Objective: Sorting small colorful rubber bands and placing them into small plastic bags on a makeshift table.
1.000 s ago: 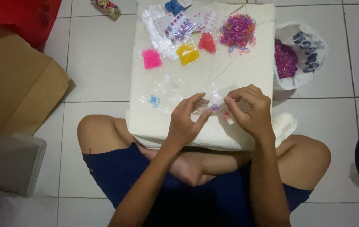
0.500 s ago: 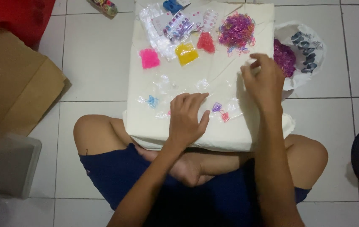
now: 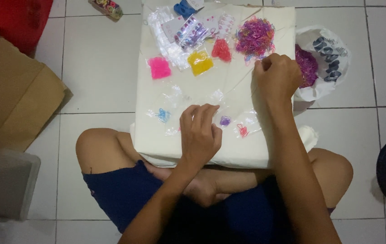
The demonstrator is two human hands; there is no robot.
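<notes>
Cream board: a pale cloth-covered board point(image 3: 229, 149) rests across the seated person's crossed legs, serving as a lap table within easy reach of both arms.
Left hand: the left hand point(image 3: 199, 133) lies palm down on the near middle of the board, fingers spread and loose, gripping nothing; it seems to steady the board and the small clear bags beside it.
Right hand: the right hand point(image 3: 278, 77) is curled into a pinch at the far right of the board, touching the near edge of the pile of pink and purple bands point(image 3: 255, 37). Whether bands sit between the fingertips I cannot tell.
Small bags: a purple bag point(image 3: 225, 120) and a red bag point(image 3: 242, 130) lie just right of the left hand, a blue one point(image 3: 163, 114) to its left.
Filled packets: pink point(image 3: 159, 68), yellow point(image 3: 200, 62) and red point(image 3: 221, 49) packets lie in a row farther off, sorted by colour.
White sack: a plastic sack point(image 3: 326, 58) of purple bands sits on the floor, right of the board, near the working hand.
</notes>
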